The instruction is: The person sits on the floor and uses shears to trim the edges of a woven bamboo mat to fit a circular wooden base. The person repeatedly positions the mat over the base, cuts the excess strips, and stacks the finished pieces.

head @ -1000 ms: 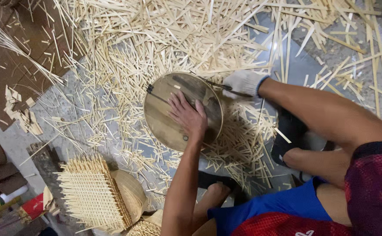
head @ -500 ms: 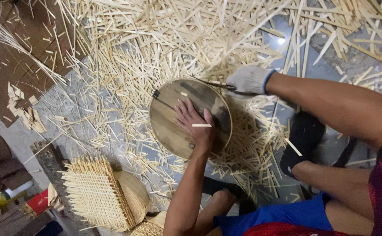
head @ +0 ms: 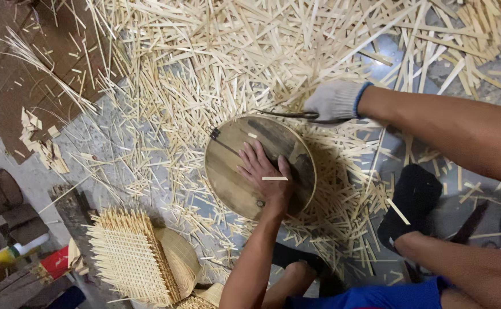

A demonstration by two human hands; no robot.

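Observation:
A round wooden disc (head: 233,171) with a thin bamboo rim lies on the floor amid cut bamboo strips. My bare left hand (head: 265,174) presses flat on its top, fingers spread, and a short bamboo sliver (head: 274,178) rests on its back. My right hand (head: 335,100), in a grey knit glove, sits at the disc's far rim. It grips a dark metal cutting tool (head: 288,114) whose blade lies along that rim.
Bamboo strips and offcuts (head: 233,51) cover the floor beyond and around the disc. A woven cane panel (head: 130,257) with bristling ends lies near left, over a round woven piece (head: 182,257). My legs and dark-socked foot (head: 413,200) are at right. A yellow bottle (head: 4,257) lies far left.
The view has shifted, so the disc sits further right in the frame. My left hand has slid toward the disc's near side, and my right hand with the tool stays at the far rim.

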